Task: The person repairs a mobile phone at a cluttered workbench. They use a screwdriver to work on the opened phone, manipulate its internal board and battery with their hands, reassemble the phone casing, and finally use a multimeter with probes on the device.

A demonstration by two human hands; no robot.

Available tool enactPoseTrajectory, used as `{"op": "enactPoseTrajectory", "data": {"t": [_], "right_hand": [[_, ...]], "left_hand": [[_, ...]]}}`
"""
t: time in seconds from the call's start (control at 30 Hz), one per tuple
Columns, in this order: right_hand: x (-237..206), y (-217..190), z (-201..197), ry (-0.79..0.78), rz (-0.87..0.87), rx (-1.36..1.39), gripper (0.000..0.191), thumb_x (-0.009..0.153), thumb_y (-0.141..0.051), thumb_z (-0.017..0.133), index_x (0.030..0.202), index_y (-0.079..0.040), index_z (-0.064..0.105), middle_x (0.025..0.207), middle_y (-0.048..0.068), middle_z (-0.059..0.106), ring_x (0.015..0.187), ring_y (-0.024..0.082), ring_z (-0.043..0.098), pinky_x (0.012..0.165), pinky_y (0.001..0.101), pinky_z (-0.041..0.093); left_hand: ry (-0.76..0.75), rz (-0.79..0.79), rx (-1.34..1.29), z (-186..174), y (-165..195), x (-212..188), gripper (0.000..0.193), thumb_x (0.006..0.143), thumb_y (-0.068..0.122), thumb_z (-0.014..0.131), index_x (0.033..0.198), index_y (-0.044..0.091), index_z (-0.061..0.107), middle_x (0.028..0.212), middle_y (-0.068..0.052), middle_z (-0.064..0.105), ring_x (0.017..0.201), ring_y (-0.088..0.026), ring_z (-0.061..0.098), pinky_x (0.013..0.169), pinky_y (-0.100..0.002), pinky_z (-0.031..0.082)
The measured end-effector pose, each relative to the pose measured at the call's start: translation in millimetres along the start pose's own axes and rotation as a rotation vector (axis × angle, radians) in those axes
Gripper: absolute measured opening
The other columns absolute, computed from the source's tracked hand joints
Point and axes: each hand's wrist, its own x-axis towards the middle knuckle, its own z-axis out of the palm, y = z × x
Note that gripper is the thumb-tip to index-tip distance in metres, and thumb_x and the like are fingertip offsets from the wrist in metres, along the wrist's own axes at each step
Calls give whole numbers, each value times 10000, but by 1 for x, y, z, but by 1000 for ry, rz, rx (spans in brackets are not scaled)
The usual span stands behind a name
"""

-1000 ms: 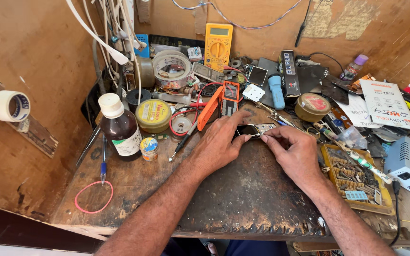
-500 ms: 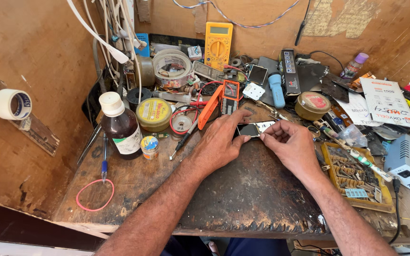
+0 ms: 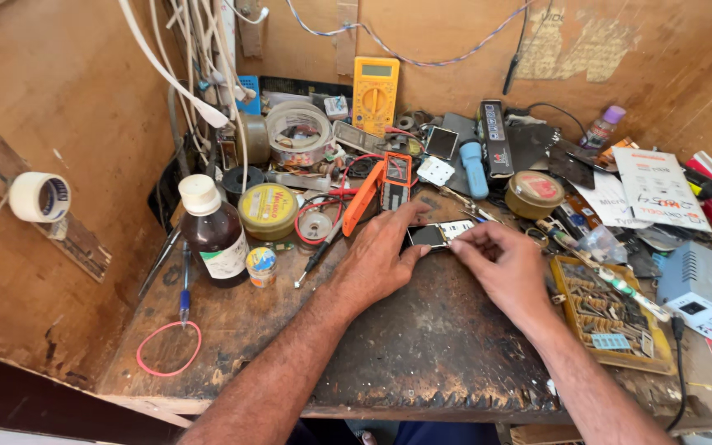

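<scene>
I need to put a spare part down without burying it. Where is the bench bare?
Bare bench lies between the two forearms, in front of the left hand and right hand. Another patch lies between the pink rubber band and the left forearm. The back, around the yellow multimeter, and the right side are crowded.

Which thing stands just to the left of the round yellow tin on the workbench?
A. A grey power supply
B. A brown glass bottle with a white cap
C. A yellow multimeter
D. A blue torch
B: the brown glass bottle with its white cap stands upright right beside the round yellow tin, on its left, near the bench's left wall.
</scene>
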Motion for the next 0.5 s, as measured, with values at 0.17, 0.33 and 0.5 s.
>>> {"op": "enactPoseTrajectory", "data": {"t": [0.17, 0.33, 0.5], "right_hand": [[-14, -10, -8, 154, -341, -226, 103, 888, -96, 774, 983, -57, 768, 966, 51, 760, 903, 169, 701, 805, 301, 551], [-20, -13, -13, 28, -503, -277, 144, 852, -44, 777, 995, -26, 765, 1060, 90, 758, 1030, 230, 728, 923, 342, 578], [-21, -11, -14, -20, -530, -317, 171, 840, -40, 769, 1010, -36, 779, 1081, 95, 758, 1037, 240, 729, 909, 348, 590]], "left_hand": [[5, 4, -9, 0, -3, 0, 537, 852, 53, 755, 1335, 41, 520, 1172, -185, 726, 1178, -369, 665, 993, -466, 518], [-5, -16, 4, 1, -4, 1, 533, 852, 55, 754, 1332, 33, 523, 1170, -197, 724, 1168, -372, 666, 991, -467, 517], [0, -12, 1, 1, -3, 1, 538, 854, 65, 759, 1338, 27, 527, 1174, -205, 722, 1177, -369, 668, 999, -465, 518]]}}
